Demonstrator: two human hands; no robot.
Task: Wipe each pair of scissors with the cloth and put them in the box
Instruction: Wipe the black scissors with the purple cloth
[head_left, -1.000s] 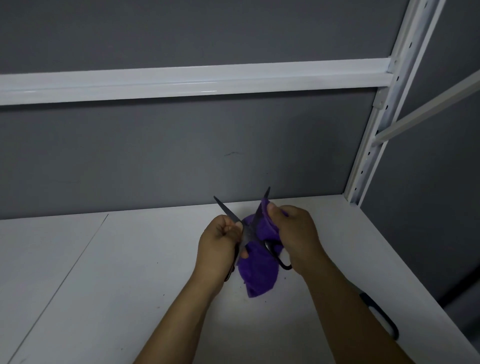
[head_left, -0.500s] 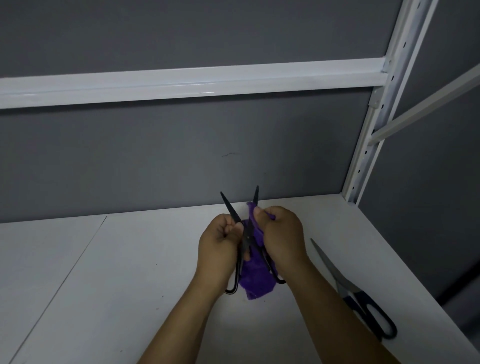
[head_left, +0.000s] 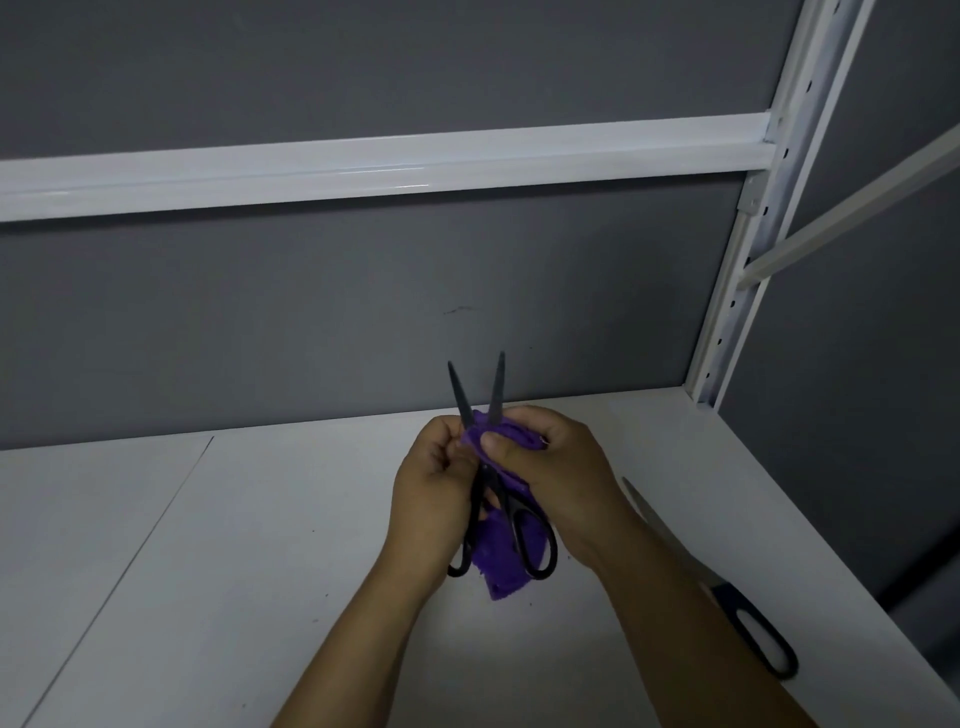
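I hold a pair of black scissors (head_left: 524, 535) above the white shelf, blades pointing up and away from me and slightly parted. My left hand (head_left: 431, 499) grips them near the pivot and left handle. A purple cloth (head_left: 506, 569) hangs behind the handles, and my right hand (head_left: 556, 478) pinches it around the blades just above the pivot. A second pair of scissors (head_left: 748, 618), with a silver blade and dark blue handle, lies on the shelf at the right, partly hidden by my right forearm. No box is in view.
The white shelf board (head_left: 208, 571) has a seam line on its left part. A grey back panel (head_left: 363, 322) rises behind it, a white crossbeam (head_left: 363, 166) runs above, and a white perforated upright (head_left: 737, 270) stands at the right rear corner.
The blades have closed from a wide V to a narrow one. My right hand with the cloth slid down the blades toward the pivot. The second pair came into view at the right.
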